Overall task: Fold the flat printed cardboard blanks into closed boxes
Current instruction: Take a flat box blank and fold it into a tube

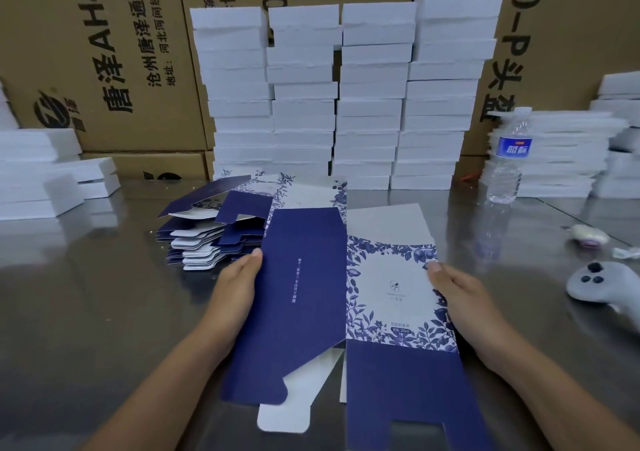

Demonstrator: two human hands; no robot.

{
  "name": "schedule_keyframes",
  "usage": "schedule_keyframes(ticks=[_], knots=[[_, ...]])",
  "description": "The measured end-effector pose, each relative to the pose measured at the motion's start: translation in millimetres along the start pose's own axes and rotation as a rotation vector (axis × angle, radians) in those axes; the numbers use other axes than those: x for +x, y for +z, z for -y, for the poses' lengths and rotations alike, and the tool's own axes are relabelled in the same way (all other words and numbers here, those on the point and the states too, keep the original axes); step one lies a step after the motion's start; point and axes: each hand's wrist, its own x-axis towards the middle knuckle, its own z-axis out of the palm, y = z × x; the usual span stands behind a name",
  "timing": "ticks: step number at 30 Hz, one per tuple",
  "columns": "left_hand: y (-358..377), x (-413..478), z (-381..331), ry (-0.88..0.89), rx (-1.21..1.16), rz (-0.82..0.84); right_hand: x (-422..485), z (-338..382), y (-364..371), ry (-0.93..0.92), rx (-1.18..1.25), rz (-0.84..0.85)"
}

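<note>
My blank (304, 295) runs off the bottom edge. The fingers of my left hand (235, 282) and right hand (457, 295) are hidden behind it; only the thumbs show. Its fine print is too small to read.

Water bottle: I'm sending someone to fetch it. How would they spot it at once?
Start at the steel table, right side, in front of the low white stack. The water bottle stands upright there, the only clear thing, with a blue label.
</note>
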Motion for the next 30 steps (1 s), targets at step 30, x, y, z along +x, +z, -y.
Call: schedule_keyframes(ticks=[30], knots=[[-1.4, -3.3, -7.4, -0.041, -0.193, -0.044, -0.3, 1.1, 2.3, 0.025, 0.151, -0.034]])
